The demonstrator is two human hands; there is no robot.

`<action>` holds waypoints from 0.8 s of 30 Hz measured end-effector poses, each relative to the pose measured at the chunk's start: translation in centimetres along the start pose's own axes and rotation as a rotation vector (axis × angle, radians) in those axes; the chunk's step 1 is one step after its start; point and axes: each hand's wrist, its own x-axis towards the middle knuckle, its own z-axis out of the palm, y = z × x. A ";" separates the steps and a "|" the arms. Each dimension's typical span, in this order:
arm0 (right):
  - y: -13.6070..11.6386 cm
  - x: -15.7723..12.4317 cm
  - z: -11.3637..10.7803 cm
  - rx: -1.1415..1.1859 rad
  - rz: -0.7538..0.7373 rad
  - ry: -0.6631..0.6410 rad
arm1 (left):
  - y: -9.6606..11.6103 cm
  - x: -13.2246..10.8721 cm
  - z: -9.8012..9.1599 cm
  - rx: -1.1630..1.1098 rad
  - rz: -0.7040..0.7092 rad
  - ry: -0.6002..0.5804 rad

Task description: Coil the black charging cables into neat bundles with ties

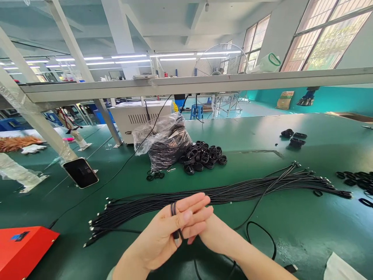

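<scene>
My left hand [159,237] is at the bottom centre, palm up, with a black cable [173,209] looped round its fingers and a connector end between thumb and fingers. My right hand [215,235] meets it fingertip to fingertip from the right; its own fingers are mostly hidden behind the left ones. A loose black cable [274,243] curves out beside the right wrist, with a plug [291,268] near the bottom edge. Just beyond both hands, a long bundle of straight black cables [233,192] lies across the green table [116,256].
Coiled cables [204,155] are piled beside a plastic bag [166,144] of dark items. A phone [81,173] leans on a frame post at the left. A red box [23,251] sits at bottom left, black rings [359,181] at far right, and a white cloth [342,268] at bottom right.
</scene>
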 end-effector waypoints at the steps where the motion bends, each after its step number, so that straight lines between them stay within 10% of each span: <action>1: -0.3 -0.5 0.1 -0.036 0.017 -0.050 | 0.1 0.0 -0.1 -0.009 0.028 0.024; 6: -2.1 -2.1 -0.5 -0.252 0.206 -0.352 | -0.1 0.6 -0.6 -0.029 0.095 0.124; 16: -2.6 -2.6 0.2 -0.477 0.177 -0.467 | -0.9 1.2 -1.0 0.119 0.177 0.209; 24: -5.0 -5.0 -3.1 -1.025 -0.206 -0.165 | -1.3 1.5 -2.3 0.216 -0.025 0.257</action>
